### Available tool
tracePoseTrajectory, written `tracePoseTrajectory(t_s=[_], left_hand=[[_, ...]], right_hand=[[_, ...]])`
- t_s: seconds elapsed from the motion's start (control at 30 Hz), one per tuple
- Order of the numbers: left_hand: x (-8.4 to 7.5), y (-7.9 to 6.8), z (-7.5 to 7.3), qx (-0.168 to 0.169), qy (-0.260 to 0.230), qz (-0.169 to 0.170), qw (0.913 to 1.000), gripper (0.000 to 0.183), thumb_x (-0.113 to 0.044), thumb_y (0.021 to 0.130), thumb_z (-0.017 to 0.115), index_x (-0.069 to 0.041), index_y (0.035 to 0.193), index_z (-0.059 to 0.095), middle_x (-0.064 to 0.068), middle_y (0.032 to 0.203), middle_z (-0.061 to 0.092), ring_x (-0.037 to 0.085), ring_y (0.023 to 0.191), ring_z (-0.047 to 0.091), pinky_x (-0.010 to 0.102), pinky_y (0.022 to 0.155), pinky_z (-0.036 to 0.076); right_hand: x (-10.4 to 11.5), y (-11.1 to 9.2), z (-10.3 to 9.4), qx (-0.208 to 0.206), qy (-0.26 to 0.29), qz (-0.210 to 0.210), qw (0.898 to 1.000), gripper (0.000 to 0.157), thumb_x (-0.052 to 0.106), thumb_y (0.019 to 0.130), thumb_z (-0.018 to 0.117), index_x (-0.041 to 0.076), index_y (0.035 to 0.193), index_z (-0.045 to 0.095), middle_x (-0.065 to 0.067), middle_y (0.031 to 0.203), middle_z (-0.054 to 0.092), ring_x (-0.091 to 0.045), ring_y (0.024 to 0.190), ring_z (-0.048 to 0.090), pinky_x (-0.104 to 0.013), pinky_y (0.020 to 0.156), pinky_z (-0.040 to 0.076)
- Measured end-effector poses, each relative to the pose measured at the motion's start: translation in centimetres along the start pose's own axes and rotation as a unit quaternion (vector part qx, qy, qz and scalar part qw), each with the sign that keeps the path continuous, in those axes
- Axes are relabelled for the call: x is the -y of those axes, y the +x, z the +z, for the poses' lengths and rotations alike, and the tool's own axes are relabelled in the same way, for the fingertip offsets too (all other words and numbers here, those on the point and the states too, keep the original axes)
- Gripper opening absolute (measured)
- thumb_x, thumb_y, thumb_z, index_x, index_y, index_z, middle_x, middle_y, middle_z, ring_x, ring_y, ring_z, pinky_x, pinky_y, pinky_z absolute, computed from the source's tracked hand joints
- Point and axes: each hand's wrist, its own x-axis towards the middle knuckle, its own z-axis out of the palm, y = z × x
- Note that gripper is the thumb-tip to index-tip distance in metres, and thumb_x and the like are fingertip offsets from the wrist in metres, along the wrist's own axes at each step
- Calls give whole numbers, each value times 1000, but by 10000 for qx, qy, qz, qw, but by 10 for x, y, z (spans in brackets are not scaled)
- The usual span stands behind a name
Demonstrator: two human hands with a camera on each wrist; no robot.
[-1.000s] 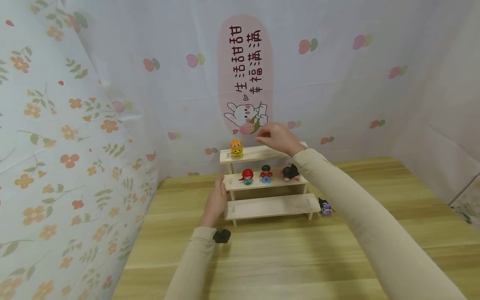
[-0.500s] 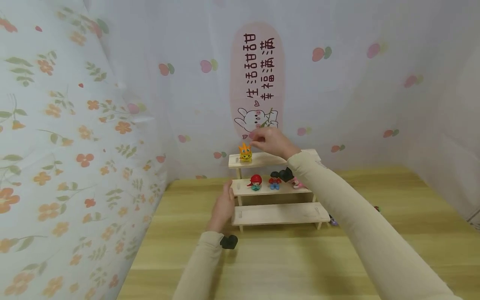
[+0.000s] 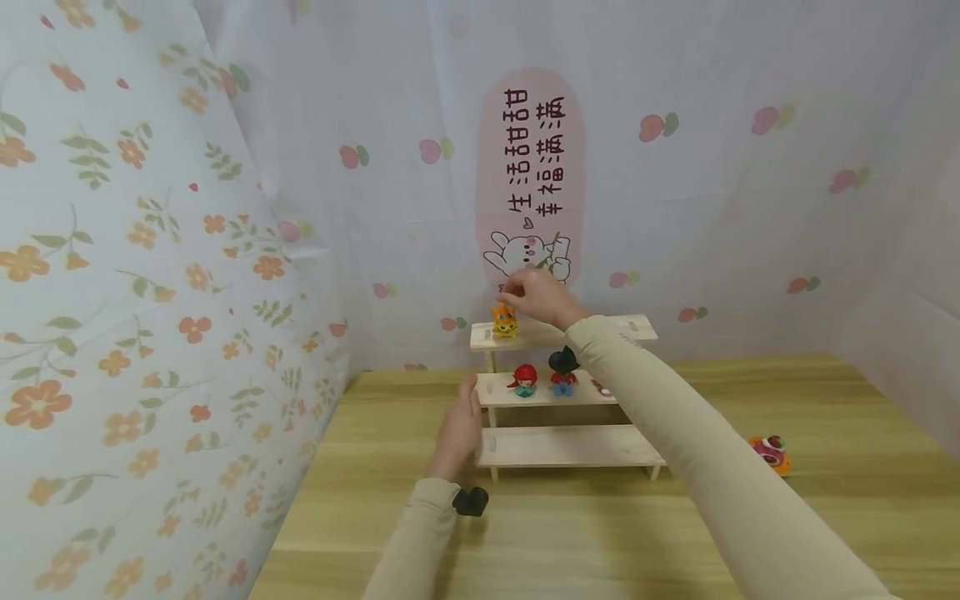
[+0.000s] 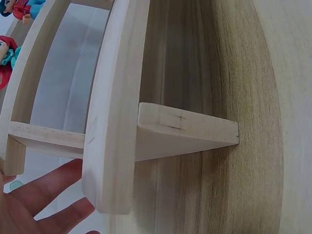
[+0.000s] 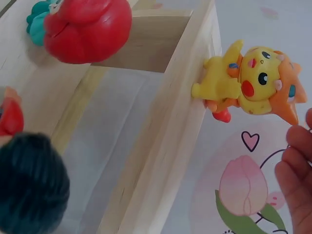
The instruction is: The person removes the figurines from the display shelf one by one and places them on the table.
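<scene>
A three-tier wooden shelf (image 3: 570, 447) stands on the table, with a yellow figurine (image 3: 505, 327) in an orange pointed hood at the left of its top tier. Just over that hood is my right hand (image 3: 542, 296), its fingers loosely bent; in the right wrist view the fingertips (image 5: 295, 151) lie close beside a hood point, and contact is unclear. My left hand (image 3: 457, 429) rests at the shelf's left end, fingers (image 4: 48, 187) spread and touching the wood. On the middle tier sit a red-haired figurine (image 3: 526, 381) and a red-jacketed, dark-haired one (image 3: 562, 385).
Another middle-tier figurine (image 3: 602, 387) is mostly hidden by my right sleeve (image 3: 675, 425). An orange and magenta figurine (image 3: 771, 454) lies on the wooden table (image 3: 585, 533) right of the shelf. A printed cloth (image 3: 420, 217) hangs close behind.
My right hand has moved left and down from above the top tier to the yellow figurine's hood. The left hand stays at the shelf end. The head view has shifted.
</scene>
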Motion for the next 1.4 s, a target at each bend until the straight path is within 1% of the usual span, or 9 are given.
tracePoseTrajectory(t_s=[0.23, 0.37, 0.6, 0.7, 1.07, 1.17, 1.23, 1.33, 1.4], left_hand=[[1, 0, 3, -98, 78, -15, 9999, 40, -27, 106, 28, -13, 142, 37, 7, 56, 49, 22, 54, 47, 37, 48, 37], [1, 0, 2, -94, 59, -10, 9999, 40, -26, 106, 28, -12, 142, 37, 4, 54, 44, 21, 51, 44, 34, 45, 34], [0, 0, 2, -73, 60, -45, 9999, 41, -27, 106, 27, -11, 143, 36, 4, 55, 45, 21, 54, 46, 35, 48, 36], [0, 1, 1, -70, 70, -97, 9999, 41, -28, 106, 26, -13, 143, 36, 5, 56, 47, 22, 55, 47, 35, 48, 36], [0, -1, 2, -3, 10, -239, 9997, 42, -29, 106, 25, -16, 145, 34, 4, 55, 44, 21, 53, 44, 34, 47, 34], [0, -1, 2, -28, -44, -245, 9997, 42, -29, 107, 25, -17, 145, 34, 4, 56, 44, 21, 55, 46, 35, 48, 35], [0, -1, 2, -37, -38, -218, 9997, 41, -29, 106, 25, -16, 145, 34, 5, 57, 45, 22, 55, 46, 35, 48, 35], [0, -1, 2, -39, -22, -177, 9998, 41, -29, 106, 25, -16, 144, 35, 5, 56, 46, 22, 56, 47, 36, 48, 36], [1, 0, 2, -44, -5, -178, 9998, 42, -29, 106, 25, -16, 145, 35, 5, 56, 47, 22, 56, 47, 36, 49, 37]], right_hand=[[2, 2, 4, 192, 67, 275, 9994, 21, 24, 92, 64, 5, 89, 73, -6, 82, 71, -18, 74, 61, -35, 71, 51], [3, 4, 6, 174, -10, 212, 9996, 22, 23, 93, 63, 4, 88, 73, -5, 78, 71, -18, 73, 61, -41, 100, 43], [4, 5, 11, 124, -349, 34, 9993, 22, 19, 92, 64, 3, 80, 72, -3, 67, 65, -16, 63, 54, -44, 103, 40], [4, 7, 13, -11, -506, -150, 9986, 24, 19, 92, 64, 4, 74, 69, -2, 61, 62, -16, 59, 52, -48, 114, 22], [5, 3, 12, 44, -470, -274, 9985, 26, 16, 95, 60, 4, 72, 67, -2, 58, 59, -15, 60, 54, -49, 114, 20], [7, 1, 10, 28, -414, -216, 9989, 25, 16, 95, 59, 3, 76, 67, -3, 61, 60, -16, 62, 53, -44, 109, 34], [7, -1, 9, 0, -328, -100, 9994, 23, 16, 95, 59, 2, 80, 69, -4, 65, 62, -16, 64, 54, -39, 93, 47], [8, -4, 5, -99, -192, 12, 9998, 20, 14, 94, 60, -1, 86, 71, -7, 71, 66, -17, 66, 56, -34, 69, 48], [7, -6, 2, -177, -138, 37, 9997, 19, 13, 94, 60, -2, 90, 71, -10, 75, 68, -20, 67, 59, -35, 68, 49]])
